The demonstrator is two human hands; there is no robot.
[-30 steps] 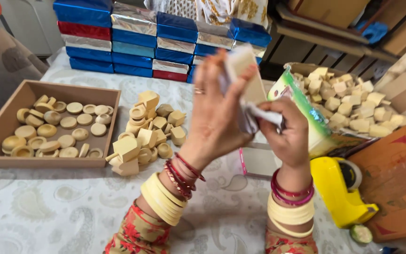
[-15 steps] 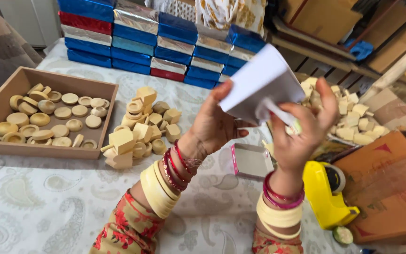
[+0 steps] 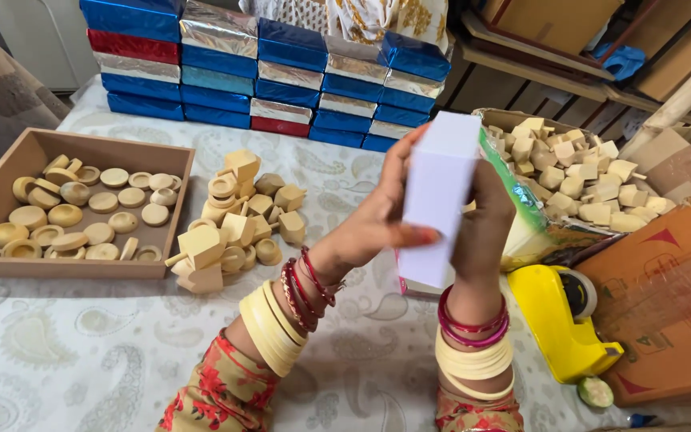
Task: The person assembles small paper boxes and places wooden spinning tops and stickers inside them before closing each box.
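Centrally, a white carton box stands upright above the table, near a pile of wooden pieces. Left hand and right hand: each grip pressed against the box's sides, clasping it between them

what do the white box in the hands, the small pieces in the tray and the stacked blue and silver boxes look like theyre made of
White box, held between left hand and right hand: probably thin matte card, with flat faces and crisp folded edges.
Round pieces in the tray: likely unfinished pale wood, dull and evenly tan.
Stacked boxes: seemingly wrapped in metallic foil paper, shiny with wrinkled glints.
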